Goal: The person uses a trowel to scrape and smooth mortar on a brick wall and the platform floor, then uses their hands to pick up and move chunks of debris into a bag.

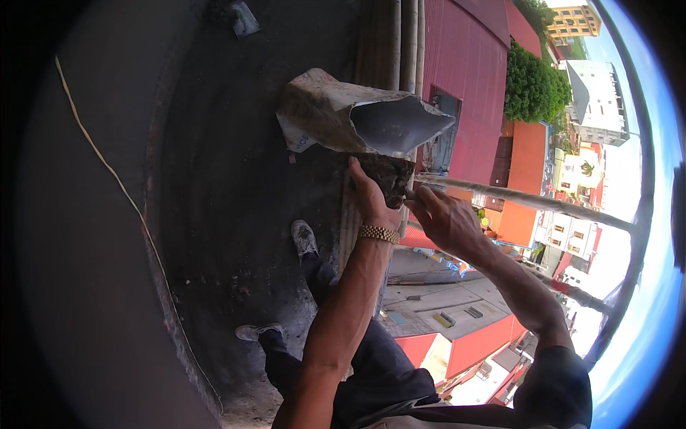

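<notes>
My left hand (373, 196), with a gold-coloured watch or bracelet at the wrist, grips a dark, crusted, flat-looking piece (389, 174). Its thumb lies along the near edge of that piece. Close beside it, my right hand (444, 217) is closed, fingertips at the lower corner of the dark piece; a small bit of something shows at the fingertips, too small to name. Just beyond both hands is a worn, pale, dirt-stained sack (321, 104). Its mouth gapes, showing a smooth grey inside. Whether the dark piece touches the sack I cannot tell.
Long poles (409, 50) run along the floor's edge. Past them are a pipe railing (543, 204) and a drop to red roofs (468, 86). A pale cable (114, 175) crosses the left side. A crumpled packet (245, 19) lies on the dark floor (236, 157).
</notes>
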A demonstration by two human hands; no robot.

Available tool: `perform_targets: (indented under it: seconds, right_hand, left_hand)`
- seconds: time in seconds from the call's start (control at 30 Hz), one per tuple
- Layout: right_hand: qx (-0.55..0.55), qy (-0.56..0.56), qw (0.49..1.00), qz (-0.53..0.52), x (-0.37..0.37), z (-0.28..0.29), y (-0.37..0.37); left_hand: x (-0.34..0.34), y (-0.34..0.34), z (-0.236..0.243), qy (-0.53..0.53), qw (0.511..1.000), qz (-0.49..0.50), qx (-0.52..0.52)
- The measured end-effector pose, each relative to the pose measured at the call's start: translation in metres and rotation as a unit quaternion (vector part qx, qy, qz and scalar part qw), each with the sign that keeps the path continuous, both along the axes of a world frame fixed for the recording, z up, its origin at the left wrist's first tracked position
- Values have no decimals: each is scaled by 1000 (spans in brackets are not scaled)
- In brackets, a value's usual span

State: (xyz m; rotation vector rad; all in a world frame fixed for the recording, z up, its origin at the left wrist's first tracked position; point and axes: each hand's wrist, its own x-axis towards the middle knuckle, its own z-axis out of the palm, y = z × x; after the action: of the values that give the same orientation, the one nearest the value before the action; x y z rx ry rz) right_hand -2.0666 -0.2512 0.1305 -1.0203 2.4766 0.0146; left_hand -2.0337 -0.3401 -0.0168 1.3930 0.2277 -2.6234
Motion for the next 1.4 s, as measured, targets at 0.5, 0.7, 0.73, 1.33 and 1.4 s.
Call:
perform_targets:
  seconds: [0.5, 0.7, 0.73, 1.33, 1.4]
  right_hand:
    - [157, 206, 965, 49, -126, -28, -12]
    - [-3, 129, 992, 18, 1, -14, 4]
    - [-31, 76, 996, -16, 33, -28, -6]
    - [-103, -220, 890, -385, 580, -726, -2]
    - [-86, -265, 868, -412, 665, -692, -50]
  left_hand:
    - [58, -22, -18, 217, 938, -235, -131]
    - [354, -1, -156, -162, 892, -383, -176]
    - [406, 6, -182, -216, 886, -382, -150]
    - [694, 98, -296, -376, 923, -54, -68]
    - [722, 72, -294, -379, 918, 38, -107]
